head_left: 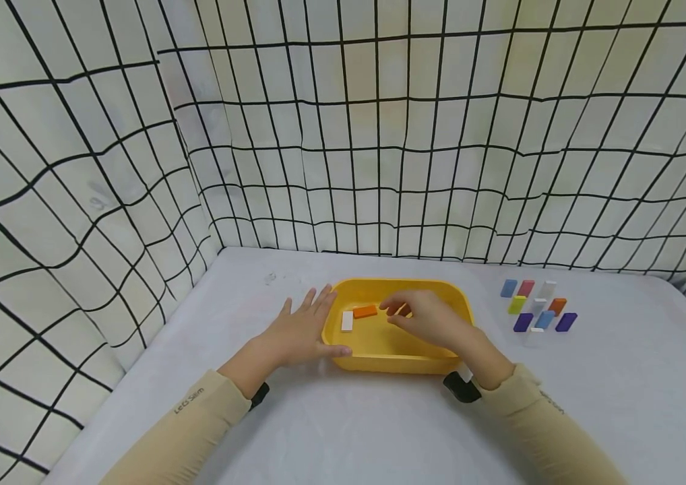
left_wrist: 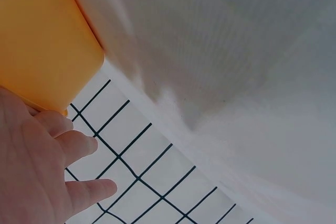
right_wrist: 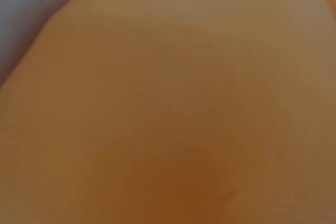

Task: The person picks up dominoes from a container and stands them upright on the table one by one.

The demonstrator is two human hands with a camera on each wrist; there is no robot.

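A yellow tray [head_left: 391,364] stands on the white-covered table, with a white block [head_left: 347,321] and an orange block [head_left: 364,311] lying at the left of its floor. My left hand [head_left: 303,331] rests at the tray's left end, fingers spread and straight; the left wrist view shows the hand [left_wrist: 31,166] against the tray's outer side [left_wrist: 47,35]. Over the middle of the tray hovers my right hand [head_left: 424,316], fingers loosely bent, thumb and forefinger apart, nothing seen between them. The orange block is just left of its fingertips. In the right wrist view only blurred yellow tray surface [right_wrist: 168,77] shows.
Right of the tray, several small coloured blocks stand in a group, among them a yellow-green block [head_left: 517,305], an orange block [head_left: 557,306] and a purple block [head_left: 566,322]. A black-lined netting [head_left: 403,148] over white cloth encloses the table's back and sides.
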